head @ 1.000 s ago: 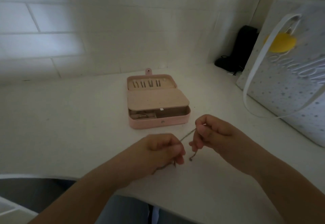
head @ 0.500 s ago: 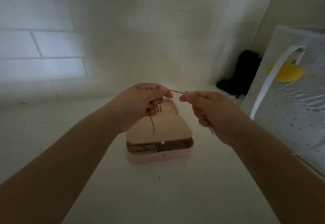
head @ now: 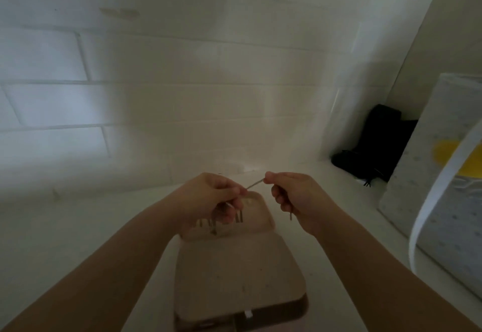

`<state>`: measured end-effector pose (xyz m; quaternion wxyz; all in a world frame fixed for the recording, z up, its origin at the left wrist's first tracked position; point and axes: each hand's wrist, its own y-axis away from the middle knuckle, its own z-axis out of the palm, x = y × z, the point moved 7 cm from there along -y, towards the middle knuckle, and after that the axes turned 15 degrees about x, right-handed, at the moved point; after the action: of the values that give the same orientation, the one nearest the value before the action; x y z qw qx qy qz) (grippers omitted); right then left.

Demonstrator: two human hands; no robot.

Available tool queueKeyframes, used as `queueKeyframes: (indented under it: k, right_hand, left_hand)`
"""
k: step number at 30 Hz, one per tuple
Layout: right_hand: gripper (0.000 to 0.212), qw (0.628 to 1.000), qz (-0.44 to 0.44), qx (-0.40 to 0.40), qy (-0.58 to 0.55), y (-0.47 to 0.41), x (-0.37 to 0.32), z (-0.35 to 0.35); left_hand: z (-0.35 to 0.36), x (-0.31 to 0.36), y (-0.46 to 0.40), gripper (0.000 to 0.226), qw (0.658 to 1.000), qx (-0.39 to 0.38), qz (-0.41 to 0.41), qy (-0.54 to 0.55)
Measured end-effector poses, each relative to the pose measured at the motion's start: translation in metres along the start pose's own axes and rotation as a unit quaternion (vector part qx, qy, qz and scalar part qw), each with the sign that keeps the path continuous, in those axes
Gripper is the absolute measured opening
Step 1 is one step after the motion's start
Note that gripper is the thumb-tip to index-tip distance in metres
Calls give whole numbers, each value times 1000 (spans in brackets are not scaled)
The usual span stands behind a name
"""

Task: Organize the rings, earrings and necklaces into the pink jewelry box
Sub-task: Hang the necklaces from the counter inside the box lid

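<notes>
A thin necklace chain (head: 254, 183) is stretched between my two hands, with its loose ends hanging below each fist. My left hand (head: 214, 198) pinches one part and my right hand (head: 292, 196) pinches the other. Both hands hover over the raised lid of the open pink jewelry box (head: 234, 274), which lies on the white table directly below. A row of small hooks shows inside the lid, partly hidden by my left hand. A flat inner tray covers the box's lower part.
A white tiled wall (head: 156, 97) rises behind the table. A black object (head: 375, 144) stands in the far right corner. A dotted gift bag (head: 443, 188) with a white ribbon handle and a yellow tag stands at the right.
My hands have carried the chain forward from in front of the box to above its lid. The view has moved closer, so the box now lies lower in the frame.
</notes>
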<state>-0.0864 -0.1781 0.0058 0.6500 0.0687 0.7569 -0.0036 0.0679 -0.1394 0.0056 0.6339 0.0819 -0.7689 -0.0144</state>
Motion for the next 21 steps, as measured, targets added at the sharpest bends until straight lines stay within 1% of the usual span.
queueKeyframes:
  k: [3, 7, 11, 14, 17, 20, 21]
  right_hand:
    - [17, 999, -1, 15, -28, -10, 2, 0]
    - [19, 997, 43, 28, -61, -17, 14, 1]
    - [16, 995, 88, 44, -22, -19, 31, -5]
    - [14, 995, 85, 45, 12, -19, 36, -10]
    - [16, 994, 35, 53, 91, -19, 34, -14]
    - [20, 972, -66, 43, 222, -16, 25, -12]
    - [23, 963, -100, 39, 245, -13, 19, -10]
  left_hand:
    - [0, -6, 1, 19, 999, -37, -18, 21]
    - [-5, -7, 2, 18, 995, -57, -28, 74]
    - [-13, 2, 4, 23, 988, -64, -18, 141]
    - [-17, 13, 6, 26, 983, -71, 1, 170]
    - [-14, 26, 10, 28, 979, -88, 26, 182]
    - [-7, 35, 13, 27, 980, -106, 50, 159]
    - [-4, 37, 13, 25, 981, -111, 57, 148]
